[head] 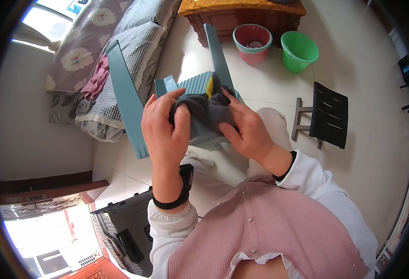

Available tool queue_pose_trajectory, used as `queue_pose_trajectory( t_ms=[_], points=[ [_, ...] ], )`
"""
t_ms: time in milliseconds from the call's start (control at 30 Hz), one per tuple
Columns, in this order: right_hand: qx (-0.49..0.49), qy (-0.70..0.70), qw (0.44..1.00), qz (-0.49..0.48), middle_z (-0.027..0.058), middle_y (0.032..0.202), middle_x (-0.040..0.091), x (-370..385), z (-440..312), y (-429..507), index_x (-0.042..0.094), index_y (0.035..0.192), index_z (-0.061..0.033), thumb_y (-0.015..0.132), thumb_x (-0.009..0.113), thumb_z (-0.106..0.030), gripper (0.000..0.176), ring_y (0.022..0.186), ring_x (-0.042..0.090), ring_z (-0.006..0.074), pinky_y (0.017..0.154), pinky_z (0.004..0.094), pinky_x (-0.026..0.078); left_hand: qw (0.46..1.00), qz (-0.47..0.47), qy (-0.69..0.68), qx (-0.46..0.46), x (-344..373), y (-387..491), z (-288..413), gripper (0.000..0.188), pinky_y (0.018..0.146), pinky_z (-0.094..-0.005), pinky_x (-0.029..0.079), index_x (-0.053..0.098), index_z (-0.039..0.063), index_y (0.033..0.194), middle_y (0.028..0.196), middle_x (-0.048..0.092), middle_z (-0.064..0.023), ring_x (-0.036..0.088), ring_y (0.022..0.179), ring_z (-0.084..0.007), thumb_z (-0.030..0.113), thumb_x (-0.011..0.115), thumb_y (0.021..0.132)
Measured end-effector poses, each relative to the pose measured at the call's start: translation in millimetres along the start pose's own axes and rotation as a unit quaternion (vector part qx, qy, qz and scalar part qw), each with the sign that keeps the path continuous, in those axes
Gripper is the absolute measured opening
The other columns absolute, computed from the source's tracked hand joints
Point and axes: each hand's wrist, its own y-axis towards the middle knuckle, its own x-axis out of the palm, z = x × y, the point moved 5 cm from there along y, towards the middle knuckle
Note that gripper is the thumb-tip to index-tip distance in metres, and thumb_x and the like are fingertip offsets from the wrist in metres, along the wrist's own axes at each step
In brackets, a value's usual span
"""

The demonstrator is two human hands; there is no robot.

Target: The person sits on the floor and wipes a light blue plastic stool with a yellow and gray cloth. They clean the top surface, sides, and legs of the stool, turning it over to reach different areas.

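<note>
A dark grey piece of knitted fabric with a yellow patch is bunched between my two hands; it may be a sock. My left hand grips its left side, thumb on top. On its right side, my right hand pinches it between thumb and fingers. Under the fabric is a teal plastic object with a ribbed panel, partly hidden by my hands. Long flat teal boards rise on either side, one left board and one right board.
A sofa with a checked cover holds a pink cloth. Beyond stand a wooden cabinet, a red bin and a green bin. A black-seated folding stool is at right, a dark hard case at lower left.
</note>
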Motion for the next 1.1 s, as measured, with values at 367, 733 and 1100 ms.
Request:
queue_pose_trajectory(
  t_ms=[367, 733, 1100],
  points=[
    [0.034, 0.019, 0.999, 0.025, 0.0371, 0.147, 0.053, 2, -15, -14, 0.054, 0.146, 0.0088, 0.095, 0.072, -0.028, 0.065, 0.13, 0.058, 0.0512, 0.112, 0.0487, 0.047, 0.983, -0.073, -0.168, 0.014, -8, 0, -3, 0.014, 0.116, -0.0451, 0.037, 0.048, 0.001, 0.072, 0.123, 0.077, -0.0174, 0.067, 0.105, -0.0267, 0.008, 0.059, 0.075],
    [-0.105, -0.076, 0.991, -0.017, 0.0357, 0.148, 0.054, 5, -41, -18, 0.058, 0.143, 0.0092, 0.093, 0.074, -0.034, 0.067, 0.128, 0.061, 0.0509, 0.11, 0.0481, 0.05, 0.948, -0.038, -0.31, -0.054, -21, -5, -9, 0.015, 0.122, -0.0448, 0.031, 0.055, 0.002, 0.073, 0.106, 0.08, -0.0166, 0.067, 0.095, -0.0153, 0.013, 0.055, 0.083],
    [0.001, -0.032, 0.999, 0.012, 0.0352, 0.145, 0.057, -8, -17, -30, 0.063, 0.135, 0.0098, 0.105, 0.061, -0.037, 0.056, 0.127, 0.06, 0.0527, 0.111, 0.051, 0.049, 0.949, -0.069, -0.299, -0.068, -17, -6, -20, 0.021, 0.12, -0.0431, 0.032, 0.061, 0.001, 0.08, 0.073, 0.067, -0.0104, 0.062, 0.074, -0.0194, 0.02, 0.056, 0.085]
  ],
)
